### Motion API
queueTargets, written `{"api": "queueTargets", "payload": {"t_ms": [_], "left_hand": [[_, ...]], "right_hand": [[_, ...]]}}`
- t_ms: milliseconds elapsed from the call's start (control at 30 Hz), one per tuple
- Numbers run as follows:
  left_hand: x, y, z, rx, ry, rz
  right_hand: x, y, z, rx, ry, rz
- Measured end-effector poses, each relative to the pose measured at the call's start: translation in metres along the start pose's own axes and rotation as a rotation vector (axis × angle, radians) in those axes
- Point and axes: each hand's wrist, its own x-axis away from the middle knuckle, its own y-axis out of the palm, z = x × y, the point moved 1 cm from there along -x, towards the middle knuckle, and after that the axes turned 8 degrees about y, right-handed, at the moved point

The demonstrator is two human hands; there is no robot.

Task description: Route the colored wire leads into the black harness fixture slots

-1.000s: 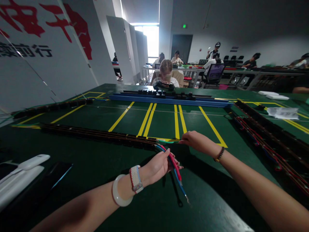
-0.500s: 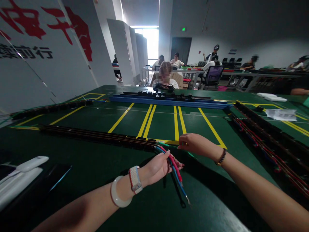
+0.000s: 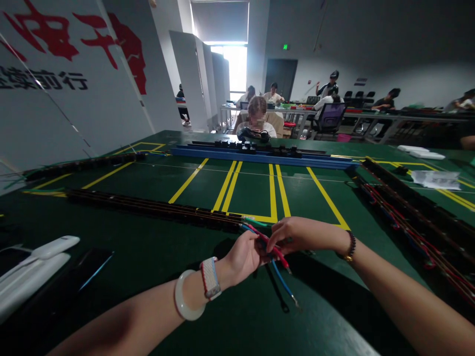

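Note:
My left hand (image 3: pixel 243 255) grips a bundle of wires (image 3: pixel 276 264), red, blue and black, that comes out of the end of a long black wire track (image 3: pixel 156 207) on the green table (image 3: pixel 148 257). My right hand (image 3: pixel 297 235) has come against the left hand and pinches the red wire just past it. A green wire (image 3: pixel 256 221) lies at the track's end, just above both hands. The loose ends of the blue and black wires trail toward me on the table.
White cases (image 3: pixel 33 269) and a dark flat device (image 3: pixel 87 267) lie at the left. A blue rail (image 3: pixel 260 157) crosses the far side, another wire track (image 3: pixel 415 217) runs along the right. Yellow lines (image 3: pixel 274 190) mark the table. A seated person (image 3: pixel 257 118) faces me beyond the rail.
My right hand moved from the green wire at the track's end back toward me and closed on the red wire beside my left hand. The left hand kept its hold.

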Motion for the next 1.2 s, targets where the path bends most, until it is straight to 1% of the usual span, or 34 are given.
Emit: {"api": "queueTargets", "payload": {"t_ms": [167, 267, 333, 400, 533, 600, 700, 800, 900, 967, 1067, 1133, 1200], "left_hand": [[0.004, 0.002, 0.002, -0.077, -0.031, 0.007], [0.003, 0.000, -0.001, -0.141, -0.022, -0.047], [0.001, -0.002, -0.003, -0.152, -0.010, -0.095], [-0.001, -0.003, -0.005, -0.144, -0.006, -0.116], [-0.001, -0.004, -0.006, -0.170, -0.003, -0.074], [-0.001, -0.004, -0.007, -0.197, 0.013, -0.074], [0.000, -0.003, -0.008, -0.228, 0.021, -0.097], [0.000, -0.004, -0.009, -0.247, -0.013, -0.093], [-0.001, -0.006, -0.010, -0.261, 0.003, -0.078], [-0.002, -0.007, -0.012, -0.272, 0.035, -0.090], [-0.004, -0.009, -0.014, -0.268, 0.035, -0.101], [-0.004, -0.009, -0.014, -0.246, 0.018, -0.096], [-0.004, -0.008, -0.013, -0.217, 0.011, -0.092]], "right_hand": [[0.002, -0.007, 0.006, -0.089, -0.061, -0.018], [0.003, -0.009, 0.008, -0.122, -0.057, 0.002], [0.004, -0.010, 0.008, -0.127, -0.046, 0.033], [0.003, -0.010, 0.008, -0.135, -0.040, 0.045], [0.002, -0.010, 0.007, -0.167, -0.042, 0.037], [0.001, -0.010, 0.006, -0.160, -0.045, 0.073], [-0.003, -0.012, 0.003, -0.091, -0.013, 0.218], [-0.018, -0.016, -0.003, 0.020, 0.025, 0.368], [-0.045, -0.021, -0.013, 0.115, 0.036, 0.464], [-0.066, -0.023, -0.019, 0.135, 0.048, 0.488], [-0.087, -0.023, -0.024, 0.140, 0.078, 0.475], [-0.091, -0.021, -0.026, 0.129, 0.082, 0.480], [-0.085, -0.018, -0.027, 0.084, 0.054, 0.480]]}}
